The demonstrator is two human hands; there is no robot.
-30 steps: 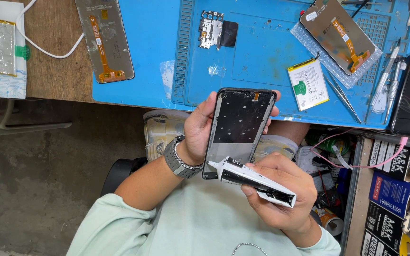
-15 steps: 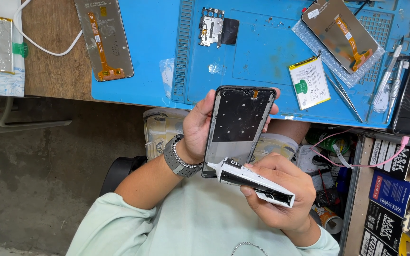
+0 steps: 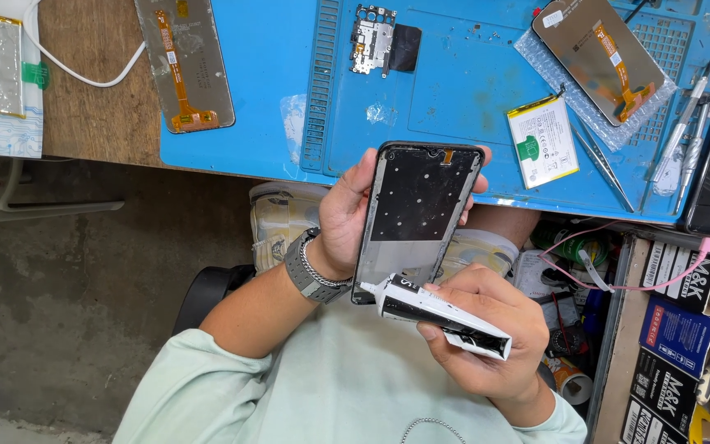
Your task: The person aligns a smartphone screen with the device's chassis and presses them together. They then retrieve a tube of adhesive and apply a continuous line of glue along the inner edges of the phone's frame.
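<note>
Phone repair bench — blue mat [image 3: 470,90], loose screens [image 3: 184,62]

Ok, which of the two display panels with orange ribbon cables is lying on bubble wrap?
The display panel at the mat's upper right; bubble wrap shows beneath it. The other panel lies bare across the blue mat's left edge.

Left hand [image 3: 347,218] wraps the phone frame [image 3: 415,218] from its left side; the glue tube [image 3: 437,311], in the right hand [image 3: 486,345], lies across the frame's near end, nozzle touching the near-left corner. Beyond both hands lies the worktop [image 3: 92,123], with the work mat [image 3: 470,90] on it; on the mat, the circuit board [image 3: 375,37] sits straight beyond the left hand, and the battery [image 3: 542,141] beyond and right of it. A screen panel [image 3: 184,62] lies beyond-left of the left hand, a second screen panel [image 3: 601,57] far beyond-right, and the tweezers [image 3: 684,131] right of that.
</note>
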